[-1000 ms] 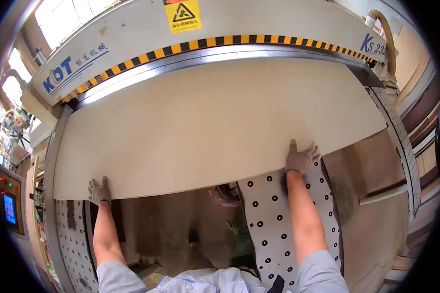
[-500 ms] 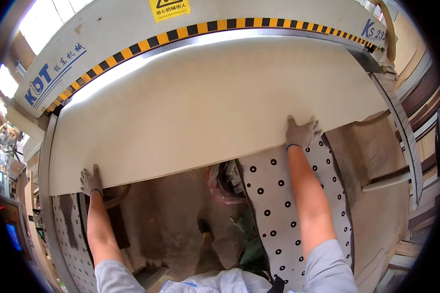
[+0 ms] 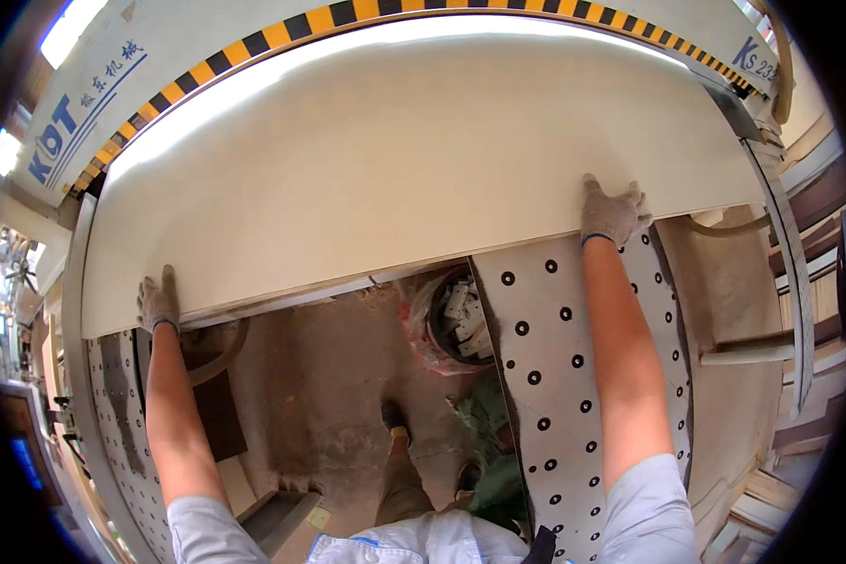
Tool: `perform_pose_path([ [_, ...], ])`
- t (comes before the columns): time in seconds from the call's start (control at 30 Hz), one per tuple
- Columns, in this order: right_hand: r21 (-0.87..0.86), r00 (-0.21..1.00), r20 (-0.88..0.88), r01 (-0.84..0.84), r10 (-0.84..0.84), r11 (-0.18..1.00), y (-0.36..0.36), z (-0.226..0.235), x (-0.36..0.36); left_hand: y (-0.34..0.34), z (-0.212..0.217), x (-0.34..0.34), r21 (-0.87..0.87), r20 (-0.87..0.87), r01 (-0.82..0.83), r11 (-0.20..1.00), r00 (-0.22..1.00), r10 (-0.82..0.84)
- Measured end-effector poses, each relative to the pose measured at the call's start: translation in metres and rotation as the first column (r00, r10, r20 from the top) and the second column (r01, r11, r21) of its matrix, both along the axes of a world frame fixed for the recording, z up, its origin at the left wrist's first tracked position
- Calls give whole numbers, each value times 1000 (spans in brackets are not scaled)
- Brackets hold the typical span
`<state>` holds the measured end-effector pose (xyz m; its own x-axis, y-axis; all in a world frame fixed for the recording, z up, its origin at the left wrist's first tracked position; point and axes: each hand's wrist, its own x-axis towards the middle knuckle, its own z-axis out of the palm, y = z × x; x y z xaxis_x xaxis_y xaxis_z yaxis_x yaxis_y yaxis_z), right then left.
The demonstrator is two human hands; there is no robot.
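A wide, pale cream panel (image 3: 376, 160) lies flat across the front of a machine, and its far edge meets the bright strip under the striped guard. My left hand (image 3: 160, 303), in a light knitted glove, rests on the panel's near edge close to its left corner, fingers extended upward. The near edge farther right is under my right hand (image 3: 614, 214), gloved too, with thumb and fingers spread over the surface. Both hands are open, and the undersides of the palms are hidden.
The machine beam (image 3: 174, 56) has a black-and-yellow striped edge (image 3: 282, 34). A white support table with black dots (image 3: 555, 376) extends toward me under my right arm. Below stands a bin of white offcuts (image 3: 465, 320), near a green cloth (image 3: 493, 442). Boards (image 3: 818, 235) are stacked at right.
My view has tilted downward, so the machine, panel and both hands appear higher in the picture. More of the bin and my feet shows. Both hands keep their places on the panel.
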<state>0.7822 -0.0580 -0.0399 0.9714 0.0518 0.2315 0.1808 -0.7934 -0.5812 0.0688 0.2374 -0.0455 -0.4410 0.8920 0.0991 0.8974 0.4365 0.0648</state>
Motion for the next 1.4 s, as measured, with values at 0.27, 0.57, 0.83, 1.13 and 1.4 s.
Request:
perform_pose_path([
  [0.27,-153,999,-15,30,-33,988,27,-6,23,12,4,12,-35,-46,2,999,999,-3],
  [0.57,-130,999,-40,11,-17,991,29,-17,45,11,12,25,-78,-33,-25,997,999,23],
  [0.83,-7,999,-33,-10,10,1000,34,-11,31,6,15,33,11,70,-59,998,996,58],
  [1.13,-11,1000,-1,0,0,1000,47,-19,49,13,20,44,14,63,-58,998,996,57],
  [1.4,-33,999,44,-5,6,999,58,-25,59,23,21,50,32,90,-75,997,993,71],
])
